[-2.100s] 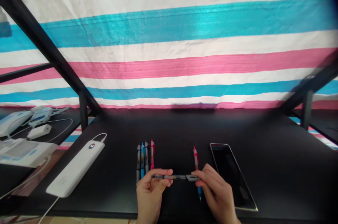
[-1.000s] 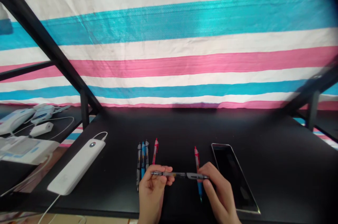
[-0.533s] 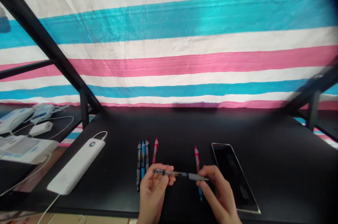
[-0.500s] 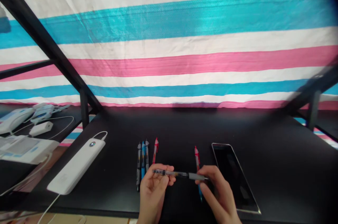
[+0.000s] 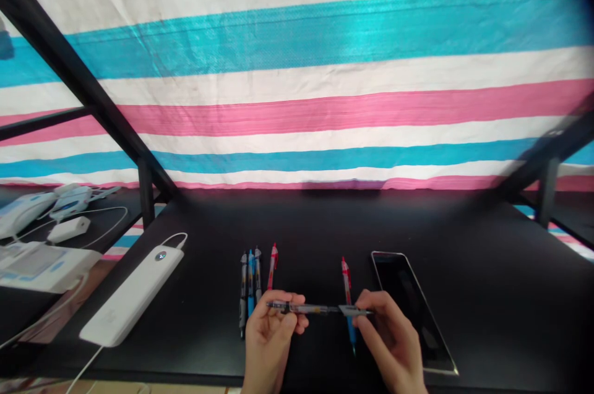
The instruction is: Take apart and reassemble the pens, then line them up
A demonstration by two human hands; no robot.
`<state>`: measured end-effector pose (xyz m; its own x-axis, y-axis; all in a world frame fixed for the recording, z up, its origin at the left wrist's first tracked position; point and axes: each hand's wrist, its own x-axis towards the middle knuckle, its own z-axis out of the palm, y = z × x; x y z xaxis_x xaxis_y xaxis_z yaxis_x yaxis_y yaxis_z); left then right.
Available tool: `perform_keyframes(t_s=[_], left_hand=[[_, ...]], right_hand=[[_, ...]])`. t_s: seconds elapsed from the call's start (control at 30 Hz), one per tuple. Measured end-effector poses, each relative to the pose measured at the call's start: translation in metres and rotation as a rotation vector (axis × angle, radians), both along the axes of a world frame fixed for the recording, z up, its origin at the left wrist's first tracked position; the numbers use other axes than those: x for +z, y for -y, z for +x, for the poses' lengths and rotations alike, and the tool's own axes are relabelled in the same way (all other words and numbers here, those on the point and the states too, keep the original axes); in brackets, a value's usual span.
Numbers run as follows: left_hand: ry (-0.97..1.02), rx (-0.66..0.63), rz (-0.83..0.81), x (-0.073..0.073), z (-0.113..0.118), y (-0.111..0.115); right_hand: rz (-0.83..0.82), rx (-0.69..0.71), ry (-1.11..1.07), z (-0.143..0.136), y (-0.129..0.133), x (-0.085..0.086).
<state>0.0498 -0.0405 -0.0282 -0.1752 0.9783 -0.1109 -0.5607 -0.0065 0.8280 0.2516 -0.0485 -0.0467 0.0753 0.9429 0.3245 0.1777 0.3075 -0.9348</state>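
- Striped woven-plastic sheeting in pink, white and turquoise (image 5: 297,119) hangs across the far side, flanked by slanting black bars (image 5: 95,100); before it extends a black rectangular tabletop (image 5: 297,221).
- Left hand (image 5: 273,335), palm turned upward: thumb and fingers pinch the barrel of a slim black-and-transparent plastic pen (image 5: 306,308), held nearly level and crosswise over the near middle of the tabletop.
- Right hand (image 5: 393,332): thumb and fingertips pinch the pen's tapered grey grip (image 5: 347,310), narrow end pointing right.
- Change: half a second earlier, grip and barrel meet end to end; now a short gap parts them, spanned by a thin dark core (image 5: 333,309), and the right hand lies slightly farther right. Judged from this, the pen stands open at its joint; whether the core is thread or refill cannot be told.
- Left of centre, close together: two black-and-grey pens (image 5: 243,295) with a bright blue pen (image 5: 251,276) between them; just to their right, a transparent red pen (image 5: 273,264), its near end hidden by the left hand.
- Right of centre: a red-topped pen with a blue near end (image 5: 346,279), lying lengthwise; the grey grip crosses in front of it.
- Beside the right hand: a flat black-screened phone with a pale rim (image 5: 413,307).
- Far left: a long white plastic power bank (image 5: 132,298).
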Motion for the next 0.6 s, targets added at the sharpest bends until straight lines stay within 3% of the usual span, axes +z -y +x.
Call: perform_keyframes(t_s=[0.13,0.3,0.6], left_hand=[[-0.004,0.034,-0.015,0.001,0.002,-0.001],[-0.008,0.068,-0.008,0.005,0.003,-0.003],[-0.049,0.070,0.023,0.000,-0.002,-0.003]], right_hand=[[-0.032,-0.048,-0.117,0.003,0.001,-0.004],[0.061,-0.016,-0.197,0.010,0.000,-0.011],[0.181,-0.117,-0.300,0.006,-0.002,-0.008]])
